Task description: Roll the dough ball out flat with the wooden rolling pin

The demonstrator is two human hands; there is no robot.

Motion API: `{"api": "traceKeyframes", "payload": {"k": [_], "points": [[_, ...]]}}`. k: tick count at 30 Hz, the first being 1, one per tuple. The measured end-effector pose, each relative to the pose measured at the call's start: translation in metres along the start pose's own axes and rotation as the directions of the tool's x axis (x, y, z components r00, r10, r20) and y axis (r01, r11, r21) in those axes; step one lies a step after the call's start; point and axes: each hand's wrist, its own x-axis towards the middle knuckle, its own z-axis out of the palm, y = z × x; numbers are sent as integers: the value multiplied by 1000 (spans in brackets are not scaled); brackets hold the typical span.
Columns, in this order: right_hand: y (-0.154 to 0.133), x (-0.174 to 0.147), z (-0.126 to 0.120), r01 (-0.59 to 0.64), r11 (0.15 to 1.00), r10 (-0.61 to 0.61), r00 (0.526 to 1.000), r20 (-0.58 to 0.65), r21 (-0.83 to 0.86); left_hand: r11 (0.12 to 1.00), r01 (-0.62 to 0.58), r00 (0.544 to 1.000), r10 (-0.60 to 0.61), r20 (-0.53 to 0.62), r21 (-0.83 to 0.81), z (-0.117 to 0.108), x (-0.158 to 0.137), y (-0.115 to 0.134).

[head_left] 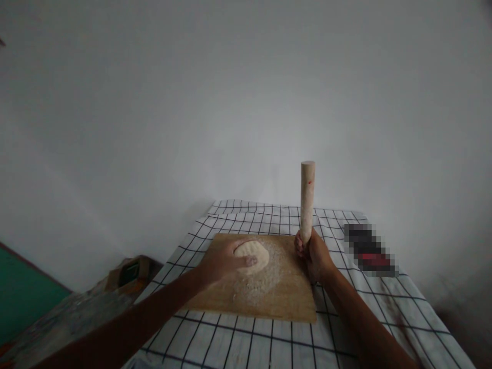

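A cloth-covered table (246, 341), white with a grid of thin dark lines, runs from the bottom edge to mid-frame, narrowing upward. A rectangular wooden board (286, 305) lies flat on it at lower centre; toward the right sits a dark, partly red object (369, 250), pixelated beyond recognition.

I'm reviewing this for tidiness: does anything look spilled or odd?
A small red mark stands out against the otherwise plain pale cylindrical wooden rolling pin. Loose white powder is scattered on the brown rectangular wooden board beside the pale round dough; nothing looks clearly damaged.
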Motion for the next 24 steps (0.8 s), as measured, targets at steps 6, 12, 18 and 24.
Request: {"api": "traceKeyframes", "payload": {"k": [6, 12, 18, 24], "points": [[1, 0, 0, -7, 1000, 7, 1000, -21, 14, 911, 91, 996, -86, 30, -402, 5, 1, -10], [3, 0, -2, -4, 1000, 4, 1000, -11, -15, 989, 95, 979, -71, 193, -117, 4, 7, 7], [2, 0, -1, -19, 1000, 19, 1000, -6, -7, 929, -197, 980, 194, 39, 314, 9, 13, 7], [1, 0, 1, -35, 999, 35, 999, -1, 12, 529, -314, 902, 425, 75, 788, 18, -4, 13]]}}
